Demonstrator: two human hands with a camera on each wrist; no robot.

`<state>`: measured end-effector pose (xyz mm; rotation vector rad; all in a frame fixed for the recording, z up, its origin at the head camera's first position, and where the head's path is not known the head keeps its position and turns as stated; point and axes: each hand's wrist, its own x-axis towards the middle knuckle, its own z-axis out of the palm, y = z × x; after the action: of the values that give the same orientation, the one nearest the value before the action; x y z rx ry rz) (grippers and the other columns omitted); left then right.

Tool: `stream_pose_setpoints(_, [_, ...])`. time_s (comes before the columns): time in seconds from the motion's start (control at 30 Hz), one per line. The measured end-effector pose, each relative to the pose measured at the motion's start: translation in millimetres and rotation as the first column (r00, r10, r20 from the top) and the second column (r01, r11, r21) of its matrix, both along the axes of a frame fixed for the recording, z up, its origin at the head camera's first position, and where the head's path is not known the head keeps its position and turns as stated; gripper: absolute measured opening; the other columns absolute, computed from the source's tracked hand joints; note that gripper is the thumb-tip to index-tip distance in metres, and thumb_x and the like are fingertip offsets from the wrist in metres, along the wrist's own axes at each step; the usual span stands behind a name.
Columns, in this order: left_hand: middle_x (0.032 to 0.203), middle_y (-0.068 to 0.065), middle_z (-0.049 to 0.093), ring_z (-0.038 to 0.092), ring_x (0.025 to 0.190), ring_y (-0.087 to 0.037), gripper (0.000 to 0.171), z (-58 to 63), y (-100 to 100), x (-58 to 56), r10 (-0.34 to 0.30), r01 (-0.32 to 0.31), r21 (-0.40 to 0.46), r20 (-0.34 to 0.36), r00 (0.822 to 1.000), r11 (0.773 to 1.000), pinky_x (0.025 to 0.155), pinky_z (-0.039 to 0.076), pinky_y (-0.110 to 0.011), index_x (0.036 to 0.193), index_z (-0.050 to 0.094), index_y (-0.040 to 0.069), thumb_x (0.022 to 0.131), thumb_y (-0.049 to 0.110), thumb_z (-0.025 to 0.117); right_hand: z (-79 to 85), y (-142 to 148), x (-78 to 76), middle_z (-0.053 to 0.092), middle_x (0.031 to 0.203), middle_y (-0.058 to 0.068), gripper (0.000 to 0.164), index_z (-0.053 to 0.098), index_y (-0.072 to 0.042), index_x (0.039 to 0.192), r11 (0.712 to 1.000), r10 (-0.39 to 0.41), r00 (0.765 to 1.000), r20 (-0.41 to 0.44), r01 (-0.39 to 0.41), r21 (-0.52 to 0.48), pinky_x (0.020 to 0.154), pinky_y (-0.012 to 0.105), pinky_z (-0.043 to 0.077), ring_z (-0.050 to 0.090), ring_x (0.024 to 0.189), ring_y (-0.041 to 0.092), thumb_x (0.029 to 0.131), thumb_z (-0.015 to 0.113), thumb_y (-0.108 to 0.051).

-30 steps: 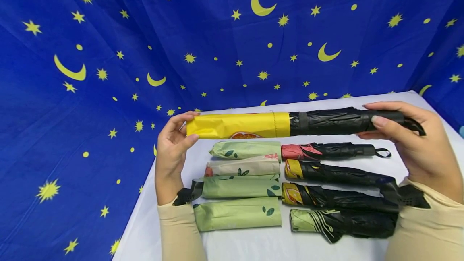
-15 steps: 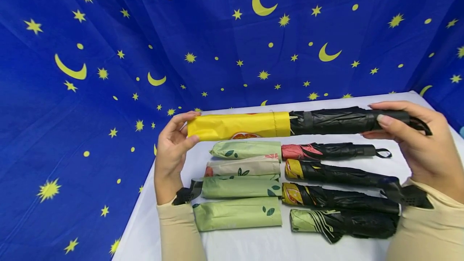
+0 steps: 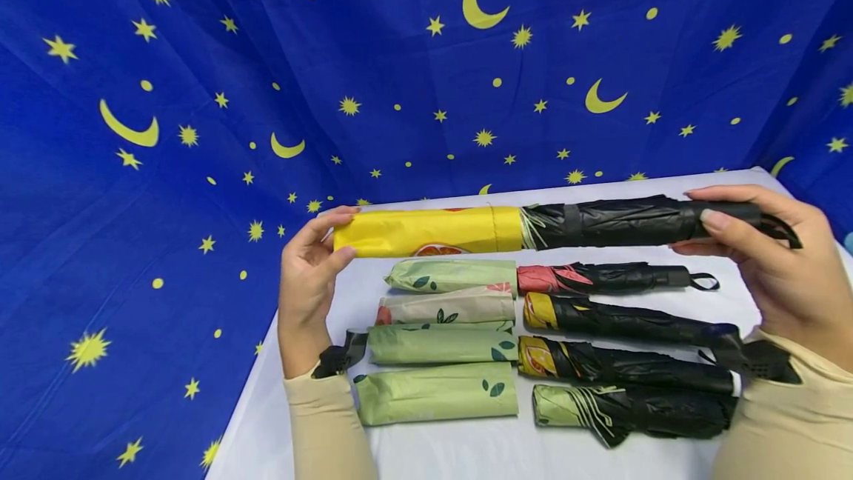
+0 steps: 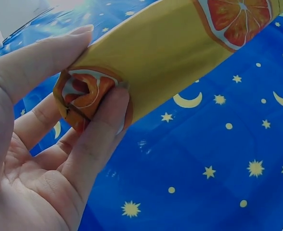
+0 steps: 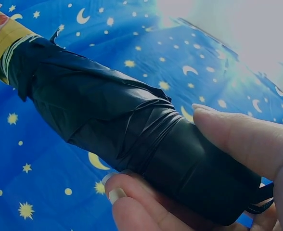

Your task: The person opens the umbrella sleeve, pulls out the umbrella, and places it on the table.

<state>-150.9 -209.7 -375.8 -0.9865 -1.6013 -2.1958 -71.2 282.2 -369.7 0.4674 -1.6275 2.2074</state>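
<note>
A yellow umbrella sleeve [image 3: 426,232] printed with orange slices covers the left part of a folded black umbrella [image 3: 613,223], held level above the table. My left hand [image 3: 309,265] pinches the sleeve's closed end between thumb and fingers; the left wrist view shows the crumpled tip of the sleeve [image 4: 180,53] there. At the other end my right hand [image 3: 776,258] grips the umbrella's black handle [image 5: 204,178], with its wrist loop hanging behind. Light green-edged folds of the canopy show at the sleeve's mouth.
On the white table [image 3: 466,450] lie green sleeves [image 3: 436,393] and a beige sleeve [image 3: 446,307] in a left column. Several folded umbrellas [image 3: 633,410] lie in a right column, the nearest partly behind the right forearm. A blue star-patterned cloth [image 3: 400,58] stands behind.
My left hand has drawn the yellow sleeve slightly left, while my right hand has moved the umbrella slightly right. More of the canopy shows outside the sleeve's mouth.
</note>
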Motion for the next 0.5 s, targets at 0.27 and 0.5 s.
stream_pose_setpoints(0.27, [0.128, -0.029, 0.061, 0.063, 0.114, -0.034, 0.037, 5.4, -10, 3.8, 0.029, -0.03, 0.103, 0.013, 0.999, 0.994, 0.09, 0.059, -0.031, 0.121, 0.062, -0.019, 0.089, -0.006, 0.075, -7.8, 15, -4.1, 0.06, 0.122, 0.024, 0.031, 0.051, 0.029, 0.125, 0.998, 0.036, 0.996, -0.078, -0.039, -0.046, 0.07, 0.038, 0.063, 0.076, 0.085, 0.032, 0.094, 0.044, 0.027])
stream_pose_setpoints(0.5, [0.127, -0.028, 0.06, 0.062, 0.114, -0.032, 0.035, 6.1, -19, 9.1, 0.073, -0.082, 0.18, 0.057, 0.996, 0.98, 0.091, 0.058, -0.032, 0.122, 0.061, -0.02, 0.09, -0.01, 0.071, -9.4, 24, -4.0, 0.069, 0.111, 0.023, 0.03, 0.052, 0.029, 0.123, 0.997, -0.032, 0.997, -0.067, 0.027, -0.079, 0.067, 0.036, 0.062, 0.076, 0.086, 0.028, 0.095, 0.046, 0.025])
